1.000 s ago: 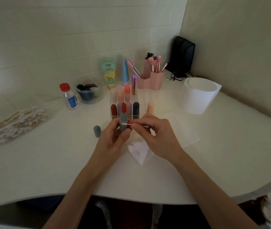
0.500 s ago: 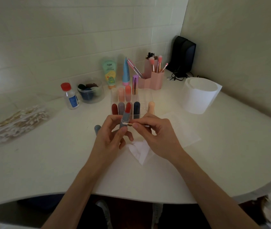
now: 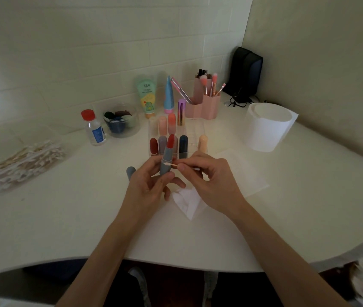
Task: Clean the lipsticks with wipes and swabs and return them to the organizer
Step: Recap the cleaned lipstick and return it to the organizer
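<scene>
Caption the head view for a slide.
Left hand holds an uncapped red lipstick while right hand holds a cotton swab against its grey case.

One head-worn wide-angle view, aimed forward and down.
Camera sits over the near edge of the bench (image 3: 286, 207) and faces the corner where the tiled wall (image 3: 87, 52) meets the plain side wall. Forearms enter from the bottom. The left hand (image 3: 149, 185) and right hand (image 3: 213, 185) are close, mid-frame. The lens bows the bench edge.
</scene>
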`<state>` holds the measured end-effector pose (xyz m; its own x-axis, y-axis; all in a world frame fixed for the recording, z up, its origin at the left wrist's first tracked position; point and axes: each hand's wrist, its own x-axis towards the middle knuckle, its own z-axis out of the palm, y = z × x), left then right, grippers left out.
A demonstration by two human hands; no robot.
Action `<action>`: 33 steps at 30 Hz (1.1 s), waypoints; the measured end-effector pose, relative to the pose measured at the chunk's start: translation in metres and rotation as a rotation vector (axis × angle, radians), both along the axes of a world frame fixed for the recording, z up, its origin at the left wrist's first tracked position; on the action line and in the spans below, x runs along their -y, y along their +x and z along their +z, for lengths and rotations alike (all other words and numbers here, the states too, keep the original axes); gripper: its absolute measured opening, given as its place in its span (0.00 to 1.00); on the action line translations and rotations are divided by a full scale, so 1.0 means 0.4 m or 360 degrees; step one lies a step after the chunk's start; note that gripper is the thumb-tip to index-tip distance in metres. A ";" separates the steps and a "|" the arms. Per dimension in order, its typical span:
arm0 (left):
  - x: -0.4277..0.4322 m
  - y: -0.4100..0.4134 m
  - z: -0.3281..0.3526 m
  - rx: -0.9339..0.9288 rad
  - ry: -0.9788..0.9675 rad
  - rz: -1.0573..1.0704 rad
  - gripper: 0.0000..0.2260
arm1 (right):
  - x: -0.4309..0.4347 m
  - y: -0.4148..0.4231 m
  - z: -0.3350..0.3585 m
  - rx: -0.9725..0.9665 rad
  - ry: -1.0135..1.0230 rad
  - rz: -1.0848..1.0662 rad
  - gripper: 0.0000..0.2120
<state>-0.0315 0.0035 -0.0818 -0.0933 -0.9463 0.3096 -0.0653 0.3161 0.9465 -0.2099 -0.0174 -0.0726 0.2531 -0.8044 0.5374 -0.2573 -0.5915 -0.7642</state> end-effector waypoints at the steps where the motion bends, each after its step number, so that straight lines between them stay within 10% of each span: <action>1: 0.000 0.000 0.001 -0.0020 0.0027 0.0012 0.16 | -0.001 0.001 0.001 0.0005 0.0002 0.0002 0.09; 33: 0.004 0.014 -0.002 -0.0054 -0.0038 0.0156 0.13 | 0.000 -0.008 0.002 0.0039 0.0012 0.0035 0.09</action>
<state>-0.0257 0.0020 -0.0826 0.0101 -0.9426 0.3336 -0.0649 0.3323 0.9409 -0.2131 -0.0172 -0.0716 0.2579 -0.8027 0.5378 -0.2253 -0.5912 -0.7744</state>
